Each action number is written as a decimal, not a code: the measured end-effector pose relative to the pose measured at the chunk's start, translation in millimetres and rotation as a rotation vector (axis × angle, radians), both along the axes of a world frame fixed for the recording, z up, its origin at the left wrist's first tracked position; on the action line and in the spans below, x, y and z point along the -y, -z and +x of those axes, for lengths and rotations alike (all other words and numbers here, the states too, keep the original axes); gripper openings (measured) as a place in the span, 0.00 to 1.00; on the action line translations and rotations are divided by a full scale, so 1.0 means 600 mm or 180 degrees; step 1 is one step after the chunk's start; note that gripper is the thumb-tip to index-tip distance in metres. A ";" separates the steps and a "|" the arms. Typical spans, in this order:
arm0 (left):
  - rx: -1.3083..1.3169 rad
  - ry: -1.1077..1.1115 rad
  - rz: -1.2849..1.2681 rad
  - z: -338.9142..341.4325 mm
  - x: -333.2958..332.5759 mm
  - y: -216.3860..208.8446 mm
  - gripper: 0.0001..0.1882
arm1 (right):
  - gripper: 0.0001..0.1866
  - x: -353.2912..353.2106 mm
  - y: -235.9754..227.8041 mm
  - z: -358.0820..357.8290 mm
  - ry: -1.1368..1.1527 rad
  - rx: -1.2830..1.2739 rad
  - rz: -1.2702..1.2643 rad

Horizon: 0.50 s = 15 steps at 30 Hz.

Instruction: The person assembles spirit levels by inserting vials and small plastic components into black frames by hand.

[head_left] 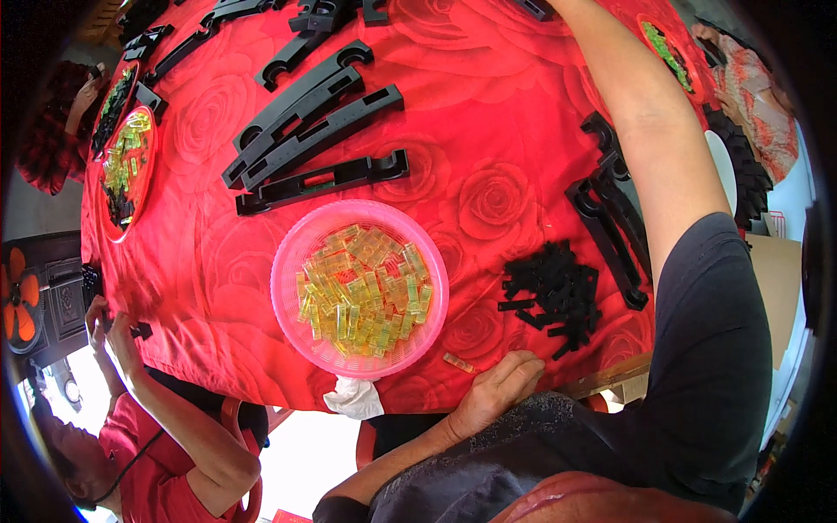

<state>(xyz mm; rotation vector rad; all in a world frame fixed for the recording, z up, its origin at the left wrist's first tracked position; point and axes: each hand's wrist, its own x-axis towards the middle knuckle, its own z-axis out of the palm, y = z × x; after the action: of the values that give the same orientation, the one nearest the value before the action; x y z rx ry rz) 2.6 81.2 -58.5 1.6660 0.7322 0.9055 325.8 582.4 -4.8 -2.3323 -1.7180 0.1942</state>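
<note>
My left hand (503,390) rests at the table's near edge, its fingers curled; what they hold, if anything, is hidden. A small clear amber block (458,362) lies on the cloth just left of it. Ahead and to the left stands a round pink basket (357,212) with many clear yellow blocks (366,292) inside, resembling level vials. To the right of my left hand is a loose pile of short black pieces (558,292). My right arm (649,113) stretches to the far side, and its hand is cut off by the picture's upper edge, near a black part (534,9).
Long black plastic frames (323,181) lie beyond the basket, with others (615,227) under my right arm. A red tray (150,174) of yellow pieces sits far left. White crumpled tissue (354,397) touches the basket. A co-worker in red (166,444) sits left; others sit farther off.
</note>
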 end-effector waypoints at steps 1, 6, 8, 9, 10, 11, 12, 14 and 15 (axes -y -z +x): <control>0.0014 -0.0027 -0.0017 0.001 0.000 0.002 0.17 | 0.79 -0.002 0.000 0.003 -0.0143 -0.0030 0.0000; 0.0069 -0.0071 0.0045 0.004 0.004 0.004 0.17 | 0.63 -0.028 -0.001 0.040 -0.0876 0.0119 0.0231; 0.0158 -0.0075 -0.0081 0.003 0.001 0.000 0.17 | 0.58 -0.012 0.014 0.033 -0.0907 0.0215 0.0303; 0.0158 -0.0084 -0.0069 0.002 0.000 -0.002 0.17 | 0.53 0.000 0.015 0.030 -0.0916 0.0329 0.0375; 0.0151 -0.0096 -0.0062 0.001 -0.001 -0.004 0.16 | 0.51 0.011 0.013 0.026 -0.0897 0.0296 0.0345; 0.0146 -0.0103 -0.0056 -0.001 -0.002 -0.006 0.16 | 0.49 0.030 0.008 0.022 -0.0892 0.0216 0.0273; 0.0152 -0.0106 -0.0039 -0.002 -0.003 -0.010 0.16 | 0.48 0.049 0.003 0.021 -0.0941 0.0112 0.0240; 0.0087 -0.0172 0.0030 -0.003 -0.007 -0.018 0.14 | 0.46 0.086 -0.006 0.031 -0.1030 -0.0131 0.0132; 0.0109 -0.0162 0.0051 -0.003 -0.006 -0.019 0.14 | 0.46 0.102 -0.013 0.039 -0.1066 -0.0112 0.0054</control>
<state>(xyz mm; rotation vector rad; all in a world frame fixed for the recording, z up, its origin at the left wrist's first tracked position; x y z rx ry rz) 0.6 84.9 -47.0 1.6483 0.7487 0.9755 349.3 521.2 2.8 -2.0018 -2.0730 0.2750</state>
